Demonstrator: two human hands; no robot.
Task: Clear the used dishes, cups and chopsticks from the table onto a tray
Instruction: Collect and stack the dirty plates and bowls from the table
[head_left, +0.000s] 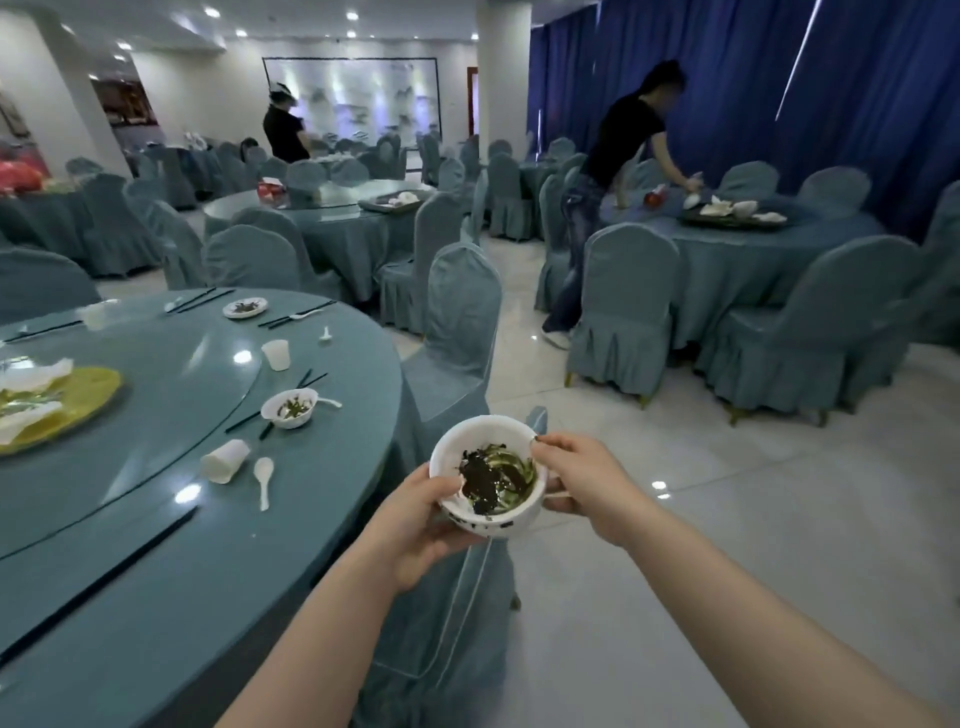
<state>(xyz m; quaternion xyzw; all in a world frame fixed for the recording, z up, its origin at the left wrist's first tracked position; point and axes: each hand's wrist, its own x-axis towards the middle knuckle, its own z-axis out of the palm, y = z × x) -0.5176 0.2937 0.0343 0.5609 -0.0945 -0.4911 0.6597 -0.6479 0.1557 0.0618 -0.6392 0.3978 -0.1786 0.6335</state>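
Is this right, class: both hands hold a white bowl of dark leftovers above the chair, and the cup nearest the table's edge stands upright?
Not quite. The head view shows that cup lying on its side beside a white spoon. The rest holds: left hand and right hand hold the bowl above the chair.

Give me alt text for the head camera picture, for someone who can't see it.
Two bare hands hold a white bowl of dark and green leftovers beside a round teal table: the left hand cups it, the right hand pinches its rim. On the table lie another used bowl, a tipped cup, a spoon and chopsticks.
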